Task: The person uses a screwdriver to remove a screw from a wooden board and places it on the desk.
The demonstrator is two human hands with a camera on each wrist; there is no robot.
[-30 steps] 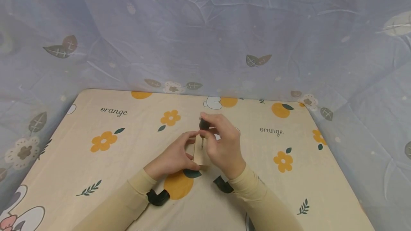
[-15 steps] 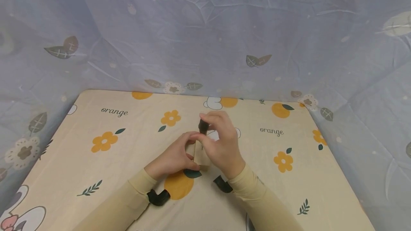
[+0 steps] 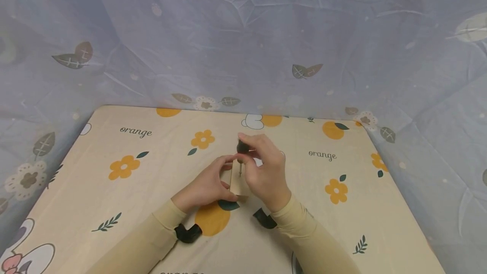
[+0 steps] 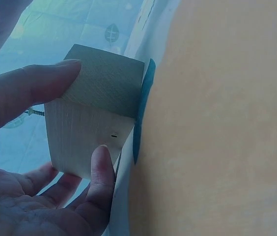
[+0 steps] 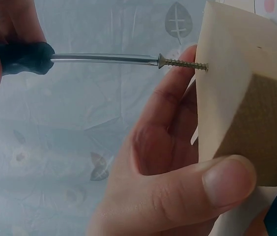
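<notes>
A pale wooden block [image 3: 238, 185] stands on the table in the head view, gripped by my left hand [image 3: 207, 184] with the thumb on its near end and the fingers along its far and left sides. My right hand [image 3: 267, 170] pinches the dark handle of a screwdriver [image 5: 25, 58] above the block. In the right wrist view the screwdriver's tip meets the head of a brass-coloured screw [image 5: 182, 64]. The screw's point is in the block's top face, and most of its thread shows outside the wood. A small slot marks one side of the block in the left wrist view.
A cream tablecloth [image 3: 160, 198] printed with oranges and flowers covers the table. Grey-blue patterned fabric [image 3: 243, 45] hangs behind and at both sides. A black wrist mount [image 3: 188, 234] sits below the left wrist, another black mount [image 3: 265, 219] by the right.
My right thumb and fingers shifted round the screwdriver handle half a second ago and are now back much as they were. The left hand and the block stay in place.
</notes>
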